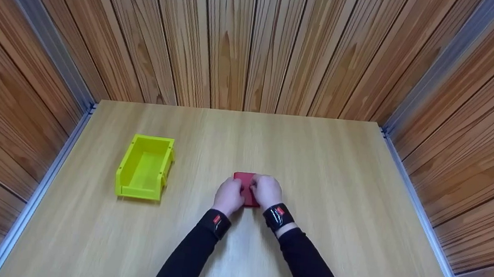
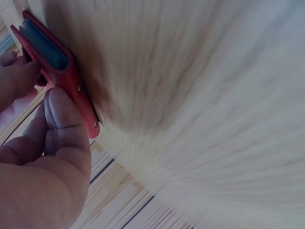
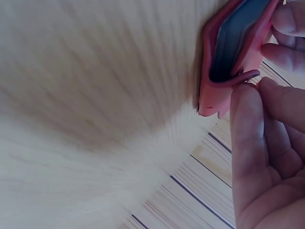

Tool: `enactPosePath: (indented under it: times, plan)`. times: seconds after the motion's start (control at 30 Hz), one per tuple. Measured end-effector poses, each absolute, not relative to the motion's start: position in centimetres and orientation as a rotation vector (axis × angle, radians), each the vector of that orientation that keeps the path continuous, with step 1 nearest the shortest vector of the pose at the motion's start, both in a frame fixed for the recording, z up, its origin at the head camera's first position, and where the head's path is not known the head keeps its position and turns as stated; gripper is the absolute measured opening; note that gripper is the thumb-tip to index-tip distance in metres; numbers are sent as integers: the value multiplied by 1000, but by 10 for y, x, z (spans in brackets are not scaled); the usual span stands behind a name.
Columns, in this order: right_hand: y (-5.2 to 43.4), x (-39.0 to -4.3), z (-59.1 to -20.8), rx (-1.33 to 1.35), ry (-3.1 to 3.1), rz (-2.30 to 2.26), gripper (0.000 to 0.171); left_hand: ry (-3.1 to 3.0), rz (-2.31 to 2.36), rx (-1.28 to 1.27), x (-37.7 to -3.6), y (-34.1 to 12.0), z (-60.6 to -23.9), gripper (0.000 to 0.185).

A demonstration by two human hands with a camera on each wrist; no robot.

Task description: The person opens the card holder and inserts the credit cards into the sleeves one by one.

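Red case (image 1: 245, 186), flat and rectangular, lying on the wooden counter (image 1: 340, 212) a little nearer than its centre, seen in the wrist views with a dark grey inner face showing between two red leaves slightly parted at one edge. Gripped from both sides: left hand (image 1: 228, 196) at the case's 8 o'clock, thumb laid along the red edge and fingers (image 2: 16, 78) curled onto the other leaf; right hand (image 1: 266, 191) at its 4 o'clock, fingers (image 3: 248, 124) bent and pinching the open lip, further fingertips resting on the outer red face. Hands close together, nearly touching over the case. Black sleeves and dark wrist straps with small red marks behind both hands. Yellow open-topped bin (image 1: 144, 172) standing at 9 o'clock from the case, well apart from it, near the counter's left edge. Wood-panelled walls (image 1: 248, 42) rising at 12 o'clock and at both sides, with grey metal rails along the counter's borders.
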State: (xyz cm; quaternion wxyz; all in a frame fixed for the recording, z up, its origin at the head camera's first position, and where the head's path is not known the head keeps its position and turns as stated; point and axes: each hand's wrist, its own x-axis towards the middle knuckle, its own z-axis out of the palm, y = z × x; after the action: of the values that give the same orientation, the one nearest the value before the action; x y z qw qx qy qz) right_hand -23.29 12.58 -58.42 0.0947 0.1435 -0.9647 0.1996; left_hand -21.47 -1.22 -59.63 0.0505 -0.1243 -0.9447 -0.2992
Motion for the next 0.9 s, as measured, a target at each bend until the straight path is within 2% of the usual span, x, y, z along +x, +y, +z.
enactPosePath:
  times: [0.27, 0.47, 0.9]
  plan:
    - [120, -224, -583, 591, -2806, 224, 15, -2836, -895, -388, -215, -10, -598, 17]
    - [115, -220, -584, 665, -2720, 42, 8, -2845, -921, -369, -214, -11, -598, 16]
    - [112, -223, -586, 743, -2636, -18, 11, -2842, -939, -378, -215, -15, -601, 12]
